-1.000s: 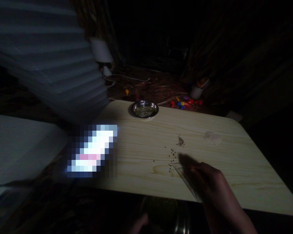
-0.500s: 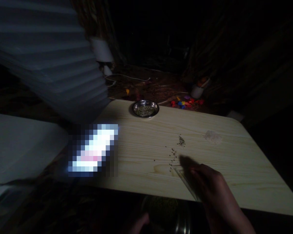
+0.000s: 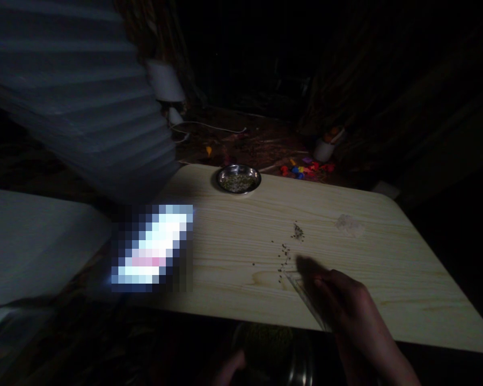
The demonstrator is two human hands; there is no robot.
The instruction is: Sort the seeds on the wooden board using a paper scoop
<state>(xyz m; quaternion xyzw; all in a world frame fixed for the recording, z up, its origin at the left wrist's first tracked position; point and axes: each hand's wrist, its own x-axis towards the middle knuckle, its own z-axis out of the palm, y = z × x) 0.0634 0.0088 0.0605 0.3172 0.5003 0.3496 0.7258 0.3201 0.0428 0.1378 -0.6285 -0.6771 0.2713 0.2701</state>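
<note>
Head view: In a dim room, a right hand [image 3: 348, 303] leans over the near edge of a pale wooden table [image 3: 225, 241], thumb and fingers pinched together on what looks to us onlookers like a clear sheet [image 3: 304, 295]. The sheet slants left from the fingers with its tip down near a scatter of dark seeds [image 3: 284, 252], a low angle that seems chosen to keep its edge close to the wood. Below the table's edge, between the two hands, sits a metal bowl [image 3: 301, 370], probably kept there to be within reach of both. Of the left hand [image 3: 231, 369], only a thumb or finger shows beside that bowl, perhaps steadying it; whether it grips, one cannot tell. Far ahead of both hands, a shiny dish [image 3: 247, 170] of pale and greenish bits stands near the table's far edge, likely out of the way of the work. A glowing screen [image 3: 156, 246], blurred into blocks, lies left of the right hand. The sheet is thin and see-through, its long side catching a faint gleam; the seeds ahead of it are small and loose, a little heap [image 3: 298, 232] farthest from the fingers, and the bowl's filling [image 3: 268, 340] is a dull, dark green
</note>
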